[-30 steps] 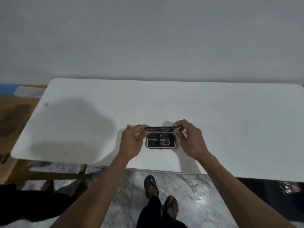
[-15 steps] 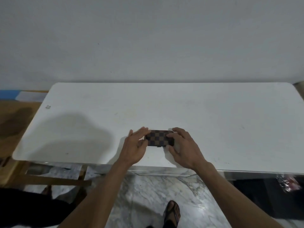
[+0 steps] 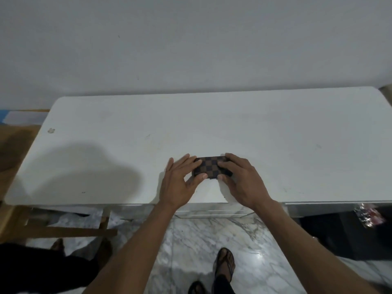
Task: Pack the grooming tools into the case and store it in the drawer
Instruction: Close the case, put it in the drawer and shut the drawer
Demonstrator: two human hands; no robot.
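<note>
Left hand: left hand point(image 3: 180, 183) lies flat-fingered along the left end of the small rectangular case, thumb tucked against its near edge, holding that end.
Right hand: right hand point(image 3: 241, 179) covers the right end, fingers laid over the lid, thumb at the near edge, holding that end.
Case: small rectangular case with a brown-and-black checkered cover point(image 3: 209, 167) is shut, lid down, lying on the tabletop between both hands; its contents are hidden.
Case position: near the front edge of the table, roughly mid-width.
Table: white smooth-topped table with rounded corners point(image 3: 275, 134) carries faint scuffs and a small mark near its far left corner.
Open room: bare surface spreads wide to the left, right and back of the case; only a narrow strip lies between the case and the front edge.
Shadow: broad soft shadow falls on the left part of the tabletop.
Wall: plain pale wall point(image 3: 191, 43) stands just behind the table.
Floor: glossy grey-veined marble floor point(image 3: 201, 236) shows below the front edge, with sandalled feet point(image 3: 224, 264) on it.
</note>
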